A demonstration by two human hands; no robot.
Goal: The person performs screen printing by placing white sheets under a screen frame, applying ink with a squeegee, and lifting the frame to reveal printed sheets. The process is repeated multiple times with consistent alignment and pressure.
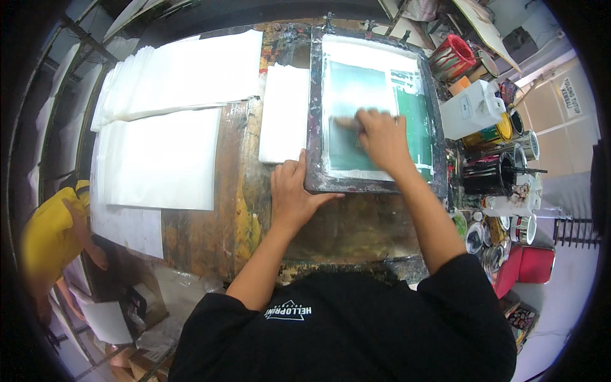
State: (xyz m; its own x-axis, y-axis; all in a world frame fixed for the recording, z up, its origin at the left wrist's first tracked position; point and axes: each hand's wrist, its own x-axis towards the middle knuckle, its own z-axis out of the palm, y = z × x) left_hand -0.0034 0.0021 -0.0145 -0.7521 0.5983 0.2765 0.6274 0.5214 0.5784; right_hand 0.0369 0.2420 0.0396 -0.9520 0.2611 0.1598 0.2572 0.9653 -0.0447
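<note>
A left hand (293, 194), grip spread, is touching the seven-o'clock corner of a framed screen (359, 86) lying at one o'clock on the bench (237, 143); the right hand (382, 137) is reaching over it, grip too blurred to tell.

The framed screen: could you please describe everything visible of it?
The framed screen lies over the stained worktable, right of a white paper stack. Its dark, spotted rectangular frame surrounds a green, translucent-looking sheet with white margins, patchy white at upper right. The left hand touches its near left corner; the right hand is over the sheet, contact unclear.
</note>
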